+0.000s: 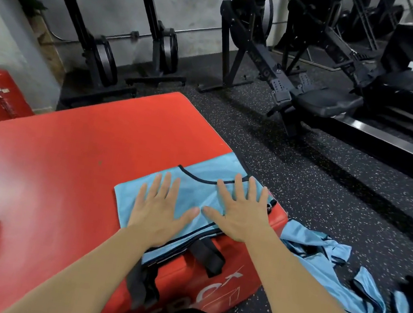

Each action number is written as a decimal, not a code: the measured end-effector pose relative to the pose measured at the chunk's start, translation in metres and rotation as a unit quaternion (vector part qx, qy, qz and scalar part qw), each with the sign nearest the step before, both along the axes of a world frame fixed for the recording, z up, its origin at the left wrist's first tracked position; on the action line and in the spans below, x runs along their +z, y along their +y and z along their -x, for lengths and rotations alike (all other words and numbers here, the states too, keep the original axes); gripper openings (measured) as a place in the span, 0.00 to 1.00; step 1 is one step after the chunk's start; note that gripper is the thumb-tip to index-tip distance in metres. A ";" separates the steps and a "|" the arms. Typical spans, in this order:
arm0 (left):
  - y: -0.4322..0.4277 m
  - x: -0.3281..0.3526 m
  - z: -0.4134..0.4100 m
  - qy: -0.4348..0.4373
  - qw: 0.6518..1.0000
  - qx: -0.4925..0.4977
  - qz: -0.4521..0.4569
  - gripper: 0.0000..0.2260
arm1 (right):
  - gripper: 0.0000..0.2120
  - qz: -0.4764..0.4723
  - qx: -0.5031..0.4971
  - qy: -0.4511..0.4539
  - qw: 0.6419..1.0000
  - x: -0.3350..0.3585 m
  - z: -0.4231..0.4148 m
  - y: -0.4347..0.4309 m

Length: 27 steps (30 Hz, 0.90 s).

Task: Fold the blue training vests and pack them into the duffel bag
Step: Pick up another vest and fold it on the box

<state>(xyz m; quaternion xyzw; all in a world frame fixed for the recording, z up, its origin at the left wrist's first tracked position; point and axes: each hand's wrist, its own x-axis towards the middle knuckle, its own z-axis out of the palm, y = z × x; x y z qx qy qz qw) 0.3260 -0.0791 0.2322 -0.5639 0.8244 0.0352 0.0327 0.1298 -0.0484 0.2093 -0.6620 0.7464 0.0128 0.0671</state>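
So the vest (195, 190) lies flat on the pad's (78, 164) near right corner. Left hand (162, 211) and right hand (238, 214) both press it, fingers spread wide, gripping nothing. I'd sweep outward from the middle to kill wrinkles, square the edges, then fold. More vests (318, 259) sit crumpled on the floor (303, 184) right of the pad.

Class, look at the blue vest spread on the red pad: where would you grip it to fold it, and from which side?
Probably its straight left edge, pinched from the left by the left hand while the right hand presses the blue vest flat. That edge lies free on the red pad; the near edge hangs over the pad's side.
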 end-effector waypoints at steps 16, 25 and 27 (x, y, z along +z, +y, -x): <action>-0.103 0.025 0.101 0.045 0.996 -0.060 -0.043 0.28 | 0.44 0.018 0.002 -0.011 1.000 -0.007 0.000 0.000; -0.130 0.038 0.161 0.035 0.994 -0.022 -0.098 0.09 | 0.43 0.020 0.008 -0.023 1.000 -0.007 0.000 0.001; -0.136 0.042 0.164 0.079 0.988 -0.037 -0.128 0.05 | 0.41 0.021 0.007 -0.023 0.999 -0.005 0.001 0.002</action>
